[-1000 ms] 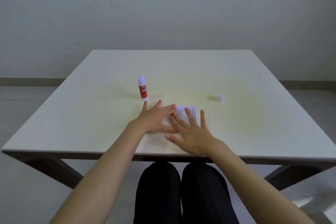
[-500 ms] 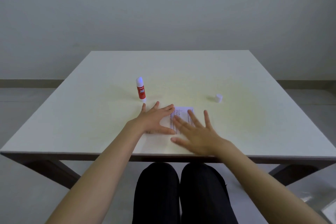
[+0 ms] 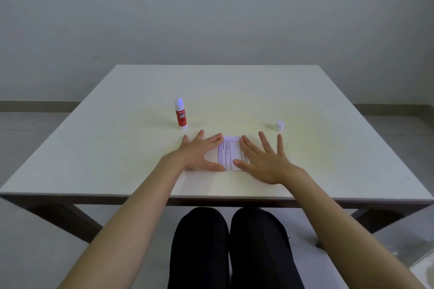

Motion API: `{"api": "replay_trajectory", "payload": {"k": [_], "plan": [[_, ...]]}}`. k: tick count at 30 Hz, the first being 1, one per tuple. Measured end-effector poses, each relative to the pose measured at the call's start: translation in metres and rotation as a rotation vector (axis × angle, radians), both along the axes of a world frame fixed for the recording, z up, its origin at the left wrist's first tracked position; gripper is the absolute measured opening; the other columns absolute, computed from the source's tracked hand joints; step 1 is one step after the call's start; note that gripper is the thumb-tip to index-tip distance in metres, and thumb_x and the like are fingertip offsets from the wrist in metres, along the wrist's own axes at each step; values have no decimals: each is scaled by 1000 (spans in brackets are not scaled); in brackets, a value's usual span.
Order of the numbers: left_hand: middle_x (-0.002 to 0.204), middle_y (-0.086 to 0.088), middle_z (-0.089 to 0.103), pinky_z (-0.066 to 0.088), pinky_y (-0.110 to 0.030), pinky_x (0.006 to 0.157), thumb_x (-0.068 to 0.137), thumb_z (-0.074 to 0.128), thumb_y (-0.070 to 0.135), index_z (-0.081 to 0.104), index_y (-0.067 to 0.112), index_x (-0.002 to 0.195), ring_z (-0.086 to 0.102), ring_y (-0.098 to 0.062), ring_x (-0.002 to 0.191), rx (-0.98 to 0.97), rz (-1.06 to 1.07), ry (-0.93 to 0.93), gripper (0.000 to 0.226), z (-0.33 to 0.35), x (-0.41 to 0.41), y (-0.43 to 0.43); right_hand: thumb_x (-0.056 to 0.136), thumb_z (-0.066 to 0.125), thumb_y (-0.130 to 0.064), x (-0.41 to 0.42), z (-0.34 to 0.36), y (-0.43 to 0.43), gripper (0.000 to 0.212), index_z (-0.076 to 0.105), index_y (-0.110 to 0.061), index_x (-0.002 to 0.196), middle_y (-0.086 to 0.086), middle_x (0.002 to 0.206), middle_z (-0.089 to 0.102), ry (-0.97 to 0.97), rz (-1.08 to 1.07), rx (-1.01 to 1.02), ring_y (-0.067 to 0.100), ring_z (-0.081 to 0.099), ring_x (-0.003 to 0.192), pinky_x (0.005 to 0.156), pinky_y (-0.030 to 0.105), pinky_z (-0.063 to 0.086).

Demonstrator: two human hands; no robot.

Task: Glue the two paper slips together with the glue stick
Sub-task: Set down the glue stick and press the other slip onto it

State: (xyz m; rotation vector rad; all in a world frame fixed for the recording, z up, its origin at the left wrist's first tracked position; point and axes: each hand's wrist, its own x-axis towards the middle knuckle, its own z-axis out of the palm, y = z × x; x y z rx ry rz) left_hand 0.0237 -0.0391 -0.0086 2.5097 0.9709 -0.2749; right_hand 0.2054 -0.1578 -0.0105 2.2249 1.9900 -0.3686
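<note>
Two bare hands lie flat on printed paper near the front edge of a white desk (image 3: 305,91). The left hand (image 3: 199,152) presses palm-down on the paper's left part, its grip apart, fingers spread and closed on nothing. The right hand (image 3: 263,159) rests the same way on the right part, fingers fanned out, holding nothing. Between the two thumbs the paper slips (image 3: 231,155) show a strip of small black text; whether one sheet or two lies there cannot be told, as the hands cover most of it. At 11 o'clock from the left hand, one red-and-white glue stick (image 3: 180,114) stands upright, uncapped, just beyond the fingertips. At 1 o'clock from the right hand, one small white cap (image 3: 280,125) sits alone, well apart from the stick.
</note>
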Motion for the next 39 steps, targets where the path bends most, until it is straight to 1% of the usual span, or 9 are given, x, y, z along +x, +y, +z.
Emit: {"api": "replay_trajectory", "payload": {"k": [4,6,9,12,17,22,28,34,39], "plan": [[158,25,-7,-13,-56,113,79,56,64,0,34,151,-19,-21,146,-9,2,-23,95,-3,-1,1,74,1,-82,-28,-10,-19,97,-12,-23,150,-9,159,-19,23,159,52,17,-34,140,105,53,-33],[157,25,-8,-13,-56,113,79,56,64,0,34,151,-20,-21,146,-11,0,-25,96,-4,-2,2,73,1,-83,-35,-18,-30,95,-15,-27,149,-13,158,-21,66,236,53,14,-36,138,102,50,-36],[157,25,-9,-15,-56,113,80,56,63,-1,34,151,-21,-21,146,-31,-1,-30,96,-5,-2,3,83,7,-75,-14,-7,-24,81,-17,-32,148,-18,156,-22,67,123,7,18,-32,141,107,54,-30],[158,24,-9,-15,-57,114,80,56,63,-2,33,151,-21,-21,146,-35,-3,-30,96,-4,-1,3,86,10,-72,-4,2,-16,82,-16,-27,149,-14,158,-20,17,13,4,21,-30,142,109,56,-26],[158,24,-10,-15,-56,113,80,56,63,-2,34,150,-22,-21,146,-29,-1,-30,95,-5,-1,3,72,-1,-84,-26,-17,-22,96,-15,-28,148,-13,158,-20,84,212,36,13,-38,137,102,52,-36],[158,23,-9,-16,-57,113,80,55,63,-1,33,151,-22,-22,146,-31,-4,-26,95,-3,-1,2,86,8,-72,4,-2,8,81,-13,-27,149,-14,158,-18,-19,-30,19,24,-28,143,108,58,-26],[158,25,-6,-15,-55,112,78,57,64,2,35,151,-21,-20,146,-39,8,-56,95,-5,-2,0,74,-1,-82,-36,-24,-1,90,-15,-31,147,-17,156,-20,13,293,109,19,-32,140,94,47,-44],[158,24,-9,-17,-55,112,79,55,64,0,36,150,-23,-20,145,-38,-2,-39,95,-4,-3,1,86,8,-72,1,-1,23,80,-13,-29,149,-16,158,-17,-46,17,31,26,-27,144,108,57,-25],[158,24,-6,-16,-55,112,78,58,62,2,34,151,-20,-21,146,-38,6,-73,96,-5,-2,-1,72,-2,-83,-32,-20,7,91,-17,-34,147,-19,153,-23,36,304,89,23,-27,144,99,50,-36]]}}
